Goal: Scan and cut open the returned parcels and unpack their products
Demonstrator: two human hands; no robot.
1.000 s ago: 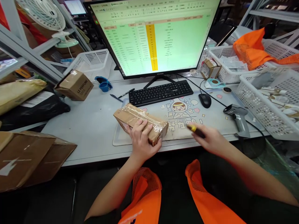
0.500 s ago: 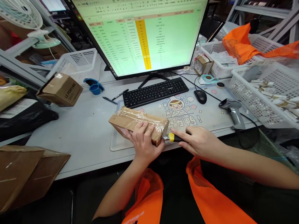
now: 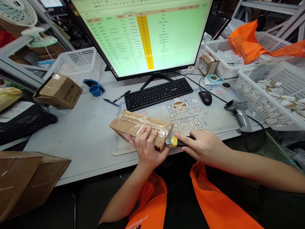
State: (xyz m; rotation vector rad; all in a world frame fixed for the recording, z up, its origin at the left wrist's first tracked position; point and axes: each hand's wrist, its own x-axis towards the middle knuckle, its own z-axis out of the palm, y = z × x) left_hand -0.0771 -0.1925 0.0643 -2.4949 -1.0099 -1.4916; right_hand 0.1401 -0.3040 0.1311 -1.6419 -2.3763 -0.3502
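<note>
A brown cardboard box (image 3: 133, 122), wrapped in clear tape, lies slanted near the front edge of the desk. My left hand (image 3: 149, 148) grips it from the near side, fingers over its top. In my right hand (image 3: 202, 143) is a utility knife (image 3: 177, 142) with a black and yellow handle, my index finger stretched along it. Its tip meets the right end of the box; how far the blade goes in is hidden. Under the box lies a pale desk mat (image 3: 190, 122) with a cartoon print.
Behind the box stand a keyboard (image 3: 158, 94) and a monitor (image 3: 143, 38). A mouse (image 3: 205, 98), a barcode scanner (image 3: 239, 115) and a white basket (image 3: 269, 106) are on the right. Left are a small carton (image 3: 60, 91), a blue cup (image 3: 96, 90) and a large cardboard box (image 3: 21, 181).
The knife tip and my right hand stay at the right end of the box, with only a tiny shift. The whole view has moved slightly; my left hand keeps its grip.
</note>
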